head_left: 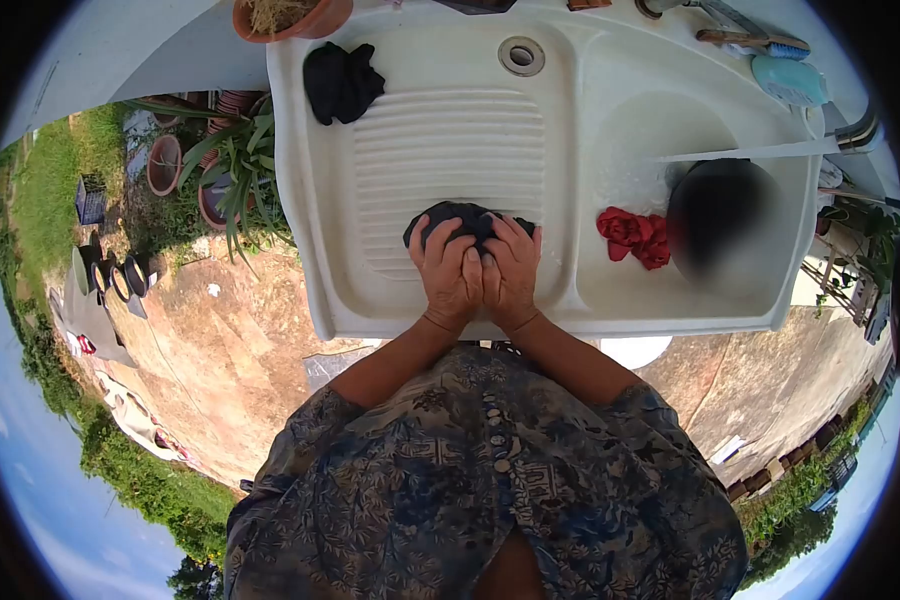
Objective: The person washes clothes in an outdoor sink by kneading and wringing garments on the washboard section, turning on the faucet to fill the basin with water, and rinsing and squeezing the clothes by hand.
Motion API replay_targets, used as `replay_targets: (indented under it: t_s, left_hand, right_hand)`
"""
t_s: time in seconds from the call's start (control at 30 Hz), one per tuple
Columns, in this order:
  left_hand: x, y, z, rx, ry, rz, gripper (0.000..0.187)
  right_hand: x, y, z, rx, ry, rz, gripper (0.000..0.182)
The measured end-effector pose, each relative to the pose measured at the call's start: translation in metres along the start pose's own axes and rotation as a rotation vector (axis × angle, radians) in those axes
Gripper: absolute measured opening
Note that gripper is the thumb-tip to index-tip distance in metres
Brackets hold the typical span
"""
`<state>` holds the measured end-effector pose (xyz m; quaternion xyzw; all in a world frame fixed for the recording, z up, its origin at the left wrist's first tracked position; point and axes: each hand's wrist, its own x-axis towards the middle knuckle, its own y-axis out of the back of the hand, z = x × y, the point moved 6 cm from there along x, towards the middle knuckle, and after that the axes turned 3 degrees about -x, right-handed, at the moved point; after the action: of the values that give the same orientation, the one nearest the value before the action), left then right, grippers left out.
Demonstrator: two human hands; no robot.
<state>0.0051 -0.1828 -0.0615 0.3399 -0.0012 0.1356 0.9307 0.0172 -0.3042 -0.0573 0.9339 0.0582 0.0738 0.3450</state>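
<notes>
Both of my hands press a bunched black cloth (pixel 455 215) against the ribbed washboard (pixel 450 130) of a white laundry sink (pixel 560 322). My left hand (pixel 446 265) has its fingers curled over the cloth's left part. Close beside it, thumbs almost together, my right hand (pixel 510 270) grips the right part. The cloth's underside is hidden. Another crumpled black cloth (pixel 340 82) lies at the washboard's upper left corner. In the right basin, a red cloth (pixel 634 236) lies beside a dark, blurred round shape (pixel 720 220).
Water runs from a tap (pixel 855 135) into the right basin. A brush (pixel 760 42) and a pale blue-green object (pixel 788 80) rest on the sink's back right edge. A drain (pixel 521 56) sits behind the washboard. Potted plants (pixel 240 165) stand left of the sink.
</notes>
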Motion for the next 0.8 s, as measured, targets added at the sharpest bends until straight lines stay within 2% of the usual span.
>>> replay_targets:
  t_s: [0.03, 0.07, 0.1, 0.17, 0.23, 0.3, 0.4, 0.53, 0.6, 0.63, 0.7, 0.73, 0.77, 0.8]
  left_hand:
    - [-0.004, -0.005, -0.005, -0.012, -0.131, -0.017, 0.022]
    - [-0.001, -0.011, -0.007, -0.029, -0.271, -0.033, 0.017]
    - [0.016, -0.012, -0.002, -0.032, -0.259, -0.05, 0.017]
    - [0.044, -0.014, 0.011, 0.142, -0.276, -0.092, 0.008]
    - [0.059, -0.019, 0.009, 0.127, -0.343, -0.061, 0.006]
    - [0.065, -0.029, 0.002, 0.185, -0.242, -0.151, 0.011]
    - [0.076, -0.035, 0.002, 0.29, -0.219, -0.202, 0.015]
    - [0.085, -0.041, 0.005, 0.364, -0.147, -0.281, 0.018]
    - [0.088, -0.045, 0.001, 0.425, -0.04, -0.348, 0.025]
    - [0.091, -0.045, 0.002, 0.421, -0.057, -0.343, 0.025]
    - [0.096, -0.052, -0.008, 0.478, 0.126, -0.467, 0.028]
    - [0.098, -0.049, -0.01, 0.424, 0.239, -0.469, 0.03]
    - [0.102, -0.046, -0.012, 0.37, 0.345, -0.477, 0.033]
    - [0.11, -0.043, -0.008, 0.361, 0.303, -0.482, 0.033]
  right_hand:
    - [0.0, -0.003, 0.008, 0.001, -0.014, -0.011, 0.022]
    - [0.011, -0.003, 0.011, -0.021, 0.087, 0.022, 0.018]
    - [0.018, -0.003, 0.011, -0.043, 0.183, 0.048, 0.014]
    - [0.032, -0.004, 0.016, -0.04, 0.142, 0.009, 0.012]
    - [0.051, -0.009, 0.02, -0.038, 0.131, -0.001, 0.01]
    - [0.058, -0.008, 0.021, -0.023, 0.036, 0.052, 0.01]
    - [0.061, -0.012, 0.027, -0.05, -0.055, 0.041, 0.013]
    - [0.062, -0.014, 0.03, -0.048, -0.111, 0.073, 0.016]
    - [0.06, -0.015, 0.033, -0.042, -0.152, 0.081, 0.018]
    - [0.06, -0.016, 0.033, -0.046, -0.148, 0.099, 0.018]
    - [0.064, -0.022, 0.041, -0.041, -0.24, -0.075, 0.023]
    - [0.067, -0.012, 0.042, -0.055, -0.235, -0.04, 0.023]
    - [0.07, -0.008, 0.045, 0.119, -0.291, -0.141, 0.027]
    - [0.07, -0.001, 0.047, 0.296, -0.345, -0.243, 0.032]
